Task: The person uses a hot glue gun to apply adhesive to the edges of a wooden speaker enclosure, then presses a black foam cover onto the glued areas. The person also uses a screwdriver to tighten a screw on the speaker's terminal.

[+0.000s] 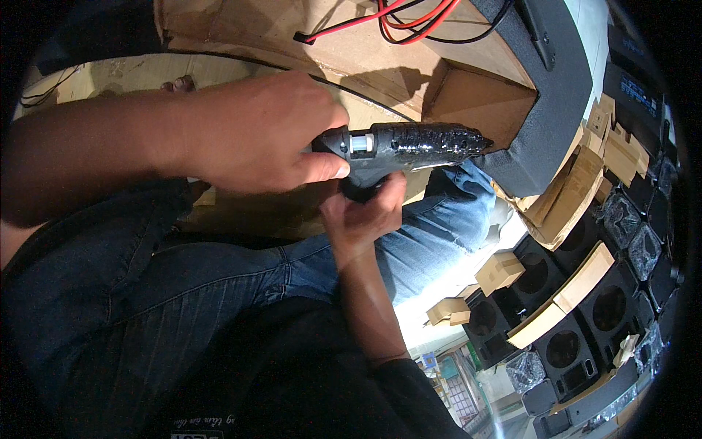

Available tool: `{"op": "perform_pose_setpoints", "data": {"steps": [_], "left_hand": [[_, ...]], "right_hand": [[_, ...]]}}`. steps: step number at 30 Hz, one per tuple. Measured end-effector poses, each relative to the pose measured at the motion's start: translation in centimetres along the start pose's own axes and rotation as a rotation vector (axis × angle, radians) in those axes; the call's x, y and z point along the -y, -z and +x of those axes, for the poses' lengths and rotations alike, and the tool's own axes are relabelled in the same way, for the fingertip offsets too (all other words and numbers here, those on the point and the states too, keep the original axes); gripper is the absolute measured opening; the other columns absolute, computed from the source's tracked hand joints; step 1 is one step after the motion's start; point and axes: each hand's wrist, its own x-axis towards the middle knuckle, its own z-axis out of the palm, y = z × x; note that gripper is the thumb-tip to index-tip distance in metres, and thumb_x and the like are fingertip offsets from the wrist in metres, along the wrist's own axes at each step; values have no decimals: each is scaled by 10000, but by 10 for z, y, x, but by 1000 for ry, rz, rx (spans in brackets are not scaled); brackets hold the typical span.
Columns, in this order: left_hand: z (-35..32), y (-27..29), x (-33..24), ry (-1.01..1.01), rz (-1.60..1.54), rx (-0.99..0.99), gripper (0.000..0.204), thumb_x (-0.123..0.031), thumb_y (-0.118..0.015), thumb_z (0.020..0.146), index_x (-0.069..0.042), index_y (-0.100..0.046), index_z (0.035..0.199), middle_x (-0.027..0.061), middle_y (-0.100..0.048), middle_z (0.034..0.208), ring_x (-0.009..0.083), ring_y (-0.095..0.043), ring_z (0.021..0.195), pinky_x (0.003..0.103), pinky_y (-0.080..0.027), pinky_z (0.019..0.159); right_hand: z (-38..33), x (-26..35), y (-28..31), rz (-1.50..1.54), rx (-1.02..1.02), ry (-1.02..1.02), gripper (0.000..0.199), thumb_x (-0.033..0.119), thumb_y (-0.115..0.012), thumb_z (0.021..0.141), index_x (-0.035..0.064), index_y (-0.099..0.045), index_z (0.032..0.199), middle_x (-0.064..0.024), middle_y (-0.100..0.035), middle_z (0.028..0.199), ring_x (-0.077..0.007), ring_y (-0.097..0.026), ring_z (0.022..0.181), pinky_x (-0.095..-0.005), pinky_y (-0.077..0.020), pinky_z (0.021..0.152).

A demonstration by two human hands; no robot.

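A black hot glue gun [431, 144] lies across the middle of the view, its nozzle pointing right and its barrel thick with shiny black residue. A pale glue stick [360, 143] shows through the gap in its body. My left hand [274, 132] comes in from the left and is closed round the rear end, thumb along its side. From below, my right hand [364, 217] wraps the handle under the body. The nozzle tip is in front of the inner edge of a wooden cabinet [479, 110] with black covering; whether they touch, I cannot tell.
Red and black wires [420, 25] lie in the cabinet's upper part. My jeans-clad legs [439, 227] are below the gun. At the right are cardboard pieces [559, 304], small cartons [499, 272] and several black speaker boxes [563, 347], with plastic-wrapped items [643, 252] beyond.
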Motion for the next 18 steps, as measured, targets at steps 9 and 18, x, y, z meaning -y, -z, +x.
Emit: {"op": "perform_pose_setpoints", "data": {"steps": [9,18], "left_hand": [[2,9,-5,17,40,32,339,-326,-686,936,6,-635,976,193,-624,863,394,-612,850,494,-462,778],[0,5,-3,-12,35,-42,325,-322,-691,939,-2,-645,965,189,-627,860,388,-614,867,492,-461,795]], "right_hand": [[13,12,5,36,97,-192,571,147,-854,654,-1,-587,1136,-199,-637,999,-418,-666,875,-449,-557,763],[18,13,6,1,60,-112,559,138,-856,672,-32,-593,1135,-183,-647,981,-394,-678,855,-419,-567,758]]}}
